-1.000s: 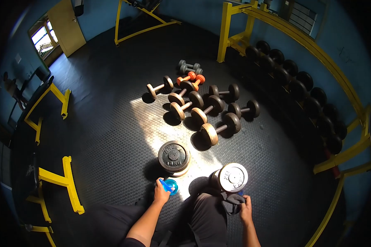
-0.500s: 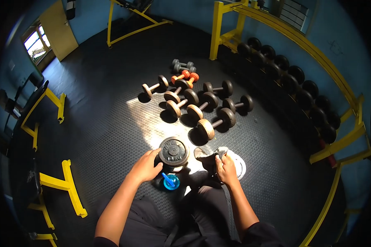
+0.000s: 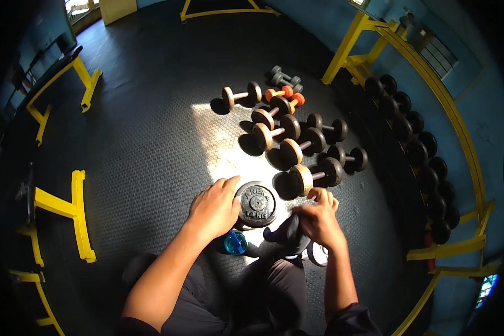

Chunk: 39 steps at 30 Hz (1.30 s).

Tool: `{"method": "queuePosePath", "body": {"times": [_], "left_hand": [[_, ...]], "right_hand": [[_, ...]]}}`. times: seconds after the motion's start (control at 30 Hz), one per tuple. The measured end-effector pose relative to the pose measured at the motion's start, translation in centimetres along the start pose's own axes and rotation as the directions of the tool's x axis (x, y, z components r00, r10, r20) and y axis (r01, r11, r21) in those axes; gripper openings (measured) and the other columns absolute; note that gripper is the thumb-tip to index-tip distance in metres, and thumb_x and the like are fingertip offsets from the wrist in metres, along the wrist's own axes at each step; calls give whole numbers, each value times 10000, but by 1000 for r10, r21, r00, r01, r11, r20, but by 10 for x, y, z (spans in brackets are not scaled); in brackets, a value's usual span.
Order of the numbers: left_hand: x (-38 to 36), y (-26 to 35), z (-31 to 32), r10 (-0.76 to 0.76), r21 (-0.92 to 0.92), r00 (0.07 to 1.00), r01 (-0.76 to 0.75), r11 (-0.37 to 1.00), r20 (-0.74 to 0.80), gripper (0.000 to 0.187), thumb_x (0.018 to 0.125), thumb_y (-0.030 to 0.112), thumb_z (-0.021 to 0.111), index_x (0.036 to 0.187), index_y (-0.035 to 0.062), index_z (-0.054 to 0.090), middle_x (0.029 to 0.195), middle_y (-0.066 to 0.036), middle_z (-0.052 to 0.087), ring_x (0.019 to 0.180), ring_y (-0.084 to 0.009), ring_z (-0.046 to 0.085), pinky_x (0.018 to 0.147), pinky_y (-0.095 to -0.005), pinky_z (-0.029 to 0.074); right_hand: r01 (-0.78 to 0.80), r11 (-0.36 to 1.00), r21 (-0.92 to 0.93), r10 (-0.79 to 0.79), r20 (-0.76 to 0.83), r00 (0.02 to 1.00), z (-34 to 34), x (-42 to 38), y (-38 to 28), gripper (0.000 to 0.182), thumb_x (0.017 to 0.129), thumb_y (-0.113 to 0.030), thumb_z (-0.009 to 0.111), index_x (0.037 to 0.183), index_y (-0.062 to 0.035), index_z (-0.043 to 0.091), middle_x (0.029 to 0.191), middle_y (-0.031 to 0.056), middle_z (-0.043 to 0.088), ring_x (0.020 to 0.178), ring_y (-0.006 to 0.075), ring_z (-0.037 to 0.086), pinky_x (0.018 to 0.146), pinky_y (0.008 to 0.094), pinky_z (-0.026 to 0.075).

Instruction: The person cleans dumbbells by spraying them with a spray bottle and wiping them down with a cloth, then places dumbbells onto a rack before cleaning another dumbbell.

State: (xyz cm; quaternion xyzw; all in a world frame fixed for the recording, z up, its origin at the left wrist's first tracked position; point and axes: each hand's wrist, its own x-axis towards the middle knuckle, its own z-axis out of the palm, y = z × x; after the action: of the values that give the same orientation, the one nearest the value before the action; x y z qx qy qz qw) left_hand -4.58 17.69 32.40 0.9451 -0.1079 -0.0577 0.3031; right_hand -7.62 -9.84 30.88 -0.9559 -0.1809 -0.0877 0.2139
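Lower centre: the dark cloth (image 3: 290, 232) has dropped below the right hand (image 3: 322, 219), seemingly still clamped in its fingers; left hand's (image 3: 213, 210) fingers apart.

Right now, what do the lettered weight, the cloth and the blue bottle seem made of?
Lettered weight: probably cast iron, dull and dark, with raised letters. Cloth: soft, matte fabric, judging by its loose folds; the fibre is unclear. Blue bottle: likely glossy plastic, perhaps glass; light seems to pass through.
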Motion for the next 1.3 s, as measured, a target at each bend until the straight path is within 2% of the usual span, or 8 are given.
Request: {"method": "queuePosePath", "body": {"times": [0.03,0.13,0.23,0.37,0.5,0.7,1.17,1.3], "left_hand": [[3,-2,-1,2,0,1000,-2,1000,1,420,893,149,578,1292,32,519,1235,-205,586,1112,-384,585,960,-454,474],[8,-10,-2,8,-7,1000,-8,1000,-25,405,894,155,573,1278,31,533,1216,-203,594,1087,-386,597,945,-461,481],[13,-13,-12,-22,-18,998,21,1000,-57,381,898,161,565,1256,32,551,1195,-208,601,1065,-391,605,933,-462,488],[13,-16,-14,-40,-66,998,37,997,-48,347,903,147,534,1226,24,564,1170,-213,612,1047,-386,612,927,-458,491],[16,-25,-8,-23,-91,998,19,996,-51,333,909,138,519,1213,13,569,1158,-216,616,1047,-386,613,925,-458,491],[21,-23,-11,1,-97,997,-8,995,-81,321,919,130,494,1206,9,571,1154,-221,618,1037,-391,617,912,-465,496],[30,-29,-6,-32,-126,994,19,992,-105,313,918,114,492,1200,3,572,1162,-229,614,1042,-394,615,926,-465,490],[31,-35,-5,-59,-83,997,55,995,-52,315,920,121,494,1200,2,575,1157,-226,617,1039,-389,618,918,-465,494]], "right_hand": [[-112,989,-102,98,-133,986,34,7,10,231,741,-72,673,944,-166,732,914,101,536,923,279,514,808,381,423],[-517,688,509,633,-74,770,145,-4,33,292,835,-89,727,1063,-72,546,781,92,557,727,221,559,672,344,460],[-521,795,310,594,-223,773,190,-25,19,244,918,-173,671,1012,12,544,988,177,644,871,320,637,808,367,490],[-384,873,300,428,-93,899,201,-31,6,472,995,-235,517,1393,9,444,1467,285,376,1296,417,470,1065,417,403],[-203,978,43,201,40,979,199,-1,22,603,980,-314,522,1402,96,388,1514,292,286,1433,483,171,1168,494,205],[-98,977,-190,144,243,959,193,30,-9,886,889,-618,506,1461,36,330,1557,219,262,1465,376,188,1175,476,195],[-59,988,140,36,159,987,167,-56,3,414,897,-185,607,1301,-95,583,1407,108,511,1359,352,393,1097,486,323],[-123,971,206,111,71,991,184,-37,48,333,909,-103,551,1236,-55,593,1395,223,416,1320,399,348,1094,492,296]]}}
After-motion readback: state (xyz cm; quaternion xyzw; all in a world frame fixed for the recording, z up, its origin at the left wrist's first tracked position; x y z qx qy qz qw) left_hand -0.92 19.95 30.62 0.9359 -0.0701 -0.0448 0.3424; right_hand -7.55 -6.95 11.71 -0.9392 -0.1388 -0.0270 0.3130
